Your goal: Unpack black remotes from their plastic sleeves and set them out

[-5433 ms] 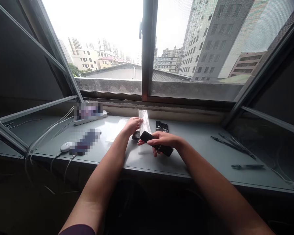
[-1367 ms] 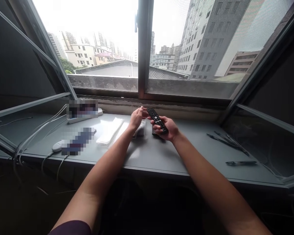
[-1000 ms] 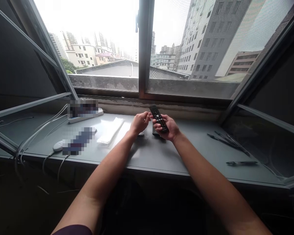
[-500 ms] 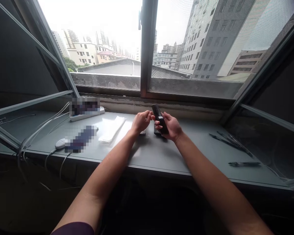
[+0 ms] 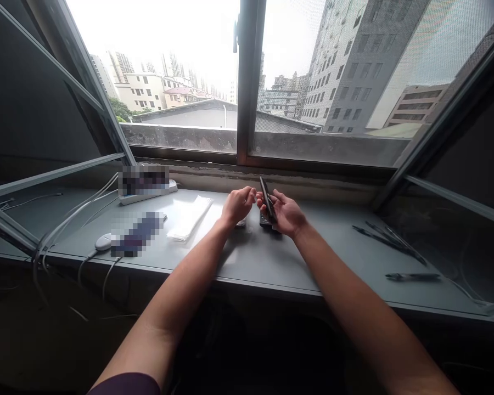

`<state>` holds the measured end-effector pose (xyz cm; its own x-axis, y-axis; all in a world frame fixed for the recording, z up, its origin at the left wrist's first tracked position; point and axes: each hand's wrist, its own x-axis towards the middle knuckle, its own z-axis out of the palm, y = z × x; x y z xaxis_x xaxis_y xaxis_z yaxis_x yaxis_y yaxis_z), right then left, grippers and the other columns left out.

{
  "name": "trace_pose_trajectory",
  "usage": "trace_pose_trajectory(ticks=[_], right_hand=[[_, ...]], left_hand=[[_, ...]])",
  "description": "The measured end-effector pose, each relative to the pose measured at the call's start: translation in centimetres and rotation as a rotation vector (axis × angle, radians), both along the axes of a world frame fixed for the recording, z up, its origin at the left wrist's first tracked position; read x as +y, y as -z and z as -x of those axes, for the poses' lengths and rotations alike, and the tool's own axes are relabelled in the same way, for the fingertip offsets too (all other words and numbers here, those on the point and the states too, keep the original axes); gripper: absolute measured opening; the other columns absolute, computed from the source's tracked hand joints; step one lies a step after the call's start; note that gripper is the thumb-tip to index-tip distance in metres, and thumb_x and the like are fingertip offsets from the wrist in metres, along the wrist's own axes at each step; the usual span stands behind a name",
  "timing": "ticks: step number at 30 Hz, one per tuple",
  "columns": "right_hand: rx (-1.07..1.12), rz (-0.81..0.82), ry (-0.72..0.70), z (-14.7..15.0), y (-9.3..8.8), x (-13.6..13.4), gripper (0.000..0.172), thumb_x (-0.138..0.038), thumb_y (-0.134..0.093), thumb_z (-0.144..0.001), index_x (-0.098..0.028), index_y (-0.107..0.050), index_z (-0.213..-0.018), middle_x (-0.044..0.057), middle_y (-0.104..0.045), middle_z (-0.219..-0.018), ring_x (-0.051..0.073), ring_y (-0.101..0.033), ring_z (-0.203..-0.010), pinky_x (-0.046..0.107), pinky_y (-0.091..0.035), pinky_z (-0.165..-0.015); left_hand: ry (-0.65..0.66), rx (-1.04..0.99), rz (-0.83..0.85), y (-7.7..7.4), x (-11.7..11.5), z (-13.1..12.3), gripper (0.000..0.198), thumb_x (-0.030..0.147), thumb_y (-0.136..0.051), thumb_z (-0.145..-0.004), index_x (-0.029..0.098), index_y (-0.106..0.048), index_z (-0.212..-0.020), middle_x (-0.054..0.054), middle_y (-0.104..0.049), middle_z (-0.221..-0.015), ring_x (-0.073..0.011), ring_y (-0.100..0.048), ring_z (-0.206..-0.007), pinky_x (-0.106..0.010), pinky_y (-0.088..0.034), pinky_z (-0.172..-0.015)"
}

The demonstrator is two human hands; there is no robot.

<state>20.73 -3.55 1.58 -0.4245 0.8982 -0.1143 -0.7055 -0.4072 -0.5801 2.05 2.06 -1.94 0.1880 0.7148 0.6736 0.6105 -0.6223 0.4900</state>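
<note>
A slim black object (image 5: 267, 197), perhaps a remote control or its like, is in my right hand (image 5: 287, 214), turned edge-on with its top tilted left. My left hand (image 5: 239, 205) is beside it on the left, its fingers closed in a pinch; what they hold, if anything, is too small to make out. On the table (image 5: 255, 258), behind and under my right hand, lies another black object (image 5: 265, 219), partly hidden. A small item (image 5: 241, 224) shows partly beneath my left hand.
White sheets in clear plastic (image 5: 191, 218) lie left of my hands. Farther left are a power strip (image 5: 148, 193), a blurred-out object (image 5: 135, 235), a white round device (image 5: 104, 242) and cables. Several pens (image 5: 389, 241) lie at the right. The window (image 5: 242, 82) stands behind.
The black object in my right hand has turned from showing its broad face to nearly edge-on. My left hand has barely moved.
</note>
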Motion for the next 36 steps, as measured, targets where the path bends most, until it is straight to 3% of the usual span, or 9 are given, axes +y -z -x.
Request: trace_pose_trajectory(ticks=[3, 7, 12, 16, 19, 22, 26, 29, 36], right_hand=[[0.013, 0.021, -0.036, -0.07, 0.06, -0.05, 0.046, -0.041, -0.028, -0.122, -0.015, -0.065, -0.134, 0.012, -0.078, -0.099, 0.018, -0.073, -0.073, 0.021, -0.061, -0.05], [0.052, 0.048, -0.071, -0.33, 0.28, -0.05, 0.044, -0.039, -0.029, -0.121, -0.013, -0.062, -0.135, 0.009, -0.073, -0.092, 0.013, -0.061, -0.058, 0.016, -0.047, -0.037], [0.08, 0.089, -0.08, -0.41, 0.34, 0.1, 0.04, -0.036, -0.032, -0.12, -0.013, -0.061, -0.135, 0.003, -0.063, -0.079, 0.013, -0.057, -0.054, 0.017, -0.052, -0.039], [0.02, 0.095, 0.026, -0.23, 0.39, 0.32, 0.031, -0.037, -0.05, -0.116, -0.013, -0.063, -0.131, 0.006, -0.07, -0.083, 0.017, -0.069, -0.066, 0.026, -0.068, -0.056], [-0.015, 0.077, 0.074, -0.17, 0.5, 0.4, 0.03, -0.031, -0.052, -0.114, -0.01, -0.064, -0.132, 0.013, -0.076, -0.095, 0.022, -0.078, -0.081, 0.031, -0.073, -0.067], [0.013, 0.067, 0.049, -0.26, 0.59, 0.37, 0.035, -0.034, -0.042, -0.117, -0.011, -0.063, -0.134, 0.015, -0.077, -0.101, 0.02, -0.077, -0.079, 0.024, -0.067, -0.055], [0.065, 0.067, -0.015, -0.4, 0.57, 0.21, 0.041, -0.035, -0.031, -0.119, -0.014, -0.063, -0.133, 0.01, -0.073, -0.091, 0.014, -0.06, -0.057, 0.018, -0.051, -0.038], [0.032, 0.044, -0.036, -0.28, 0.46, 0.07, 0.037, -0.031, -0.035, -0.117, -0.015, -0.065, -0.131, 0.006, -0.069, -0.084, 0.013, -0.056, -0.054, 0.018, -0.049, -0.038], [-0.101, -0.043, -0.025, 0.39, 0.32, -0.15, 0.027, -0.038, -0.053, -0.117, -0.018, -0.068, -0.128, 0.006, -0.073, -0.088, 0.016, -0.069, -0.069, 0.022, -0.061, -0.051]], left_hand=[[-0.032, 0.019, 0.009, -0.02, -0.04, 0.0, 0.033, 0.032, -0.05, -0.113, 0.022, -0.077, -0.098, -0.009, -0.083, -0.091, -0.0239, -0.075, -0.08, -0.032, -0.048, -0.075], [-0.028, 0.02, 0.021, -0.06, -0.1, -0.05, 0.032, 0.031, -0.049, -0.113, 0.023, -0.078, -0.1, -0.007, -0.083, -0.089, -0.0228, -0.076, -0.08, -0.032, -0.049, -0.077], [0.001, -0.007, 0.033, -0.03, -0.16, -0.12, 0.035, 0.031, -0.048, -0.114, 0.024, -0.076, -0.094, -0.005, -0.083, -0.085, -0.0213, -0.076, -0.08, -0.031, -0.052, -0.081], [-0.021, 0.022, 0.031, 0.13, -0.05, -0.11, 0.033, 0.029, -0.048, -0.113, 0.024, -0.077, -0.098, -0.006, -0.084, -0.09, -0.0221, -0.077, -0.082, -0.031, -0.052, -0.083], [-0.074, 0.053, 0.029, 0.14, 0.0, -0.11, 0.033, 0.031, -0.049, -0.113, 0.024, -0.079, -0.1, -0.008, -0.085, -0.096, -0.0239, -0.078, -0.086, -0.032, -0.052, -0.082], [-0.08, 0.046, 0.046, 0.02, -0.05, -0.12, 0.034, 0.031, -0.049, -0.113, 0.024, -0.078, -0.098, -0.008, -0.084, -0.092, -0.0237, -0.077, -0.084, -0.032, -0.051, -0.08], [-0.031, 0.004, 0.06, -0.04, -0.11, -0.09, 0.033, 0.03, -0.048, -0.113, 0.025, -0.076, -0.096, -0.005, -0.082, -0.086, -0.022, -0.076, -0.079, -0.031, -0.05, -0.079], [-0.019, -0.017, 0.049, 0.03, -0.11, -0.09, 0.034, 0.031, -0.048, -0.113, 0.025, -0.075, -0.093, -0.005, -0.082, -0.085, -0.0225, -0.075, -0.078, -0.032, -0.049, -0.079], [-0.055, 0.002, 0.051, 0.06, -0.12, -0.09, 0.036, 0.035, -0.048, -0.113, 0.025, -0.075, -0.093, -0.008, -0.081, -0.087, -0.0234, -0.073, -0.077, -0.032, -0.047, -0.076]])
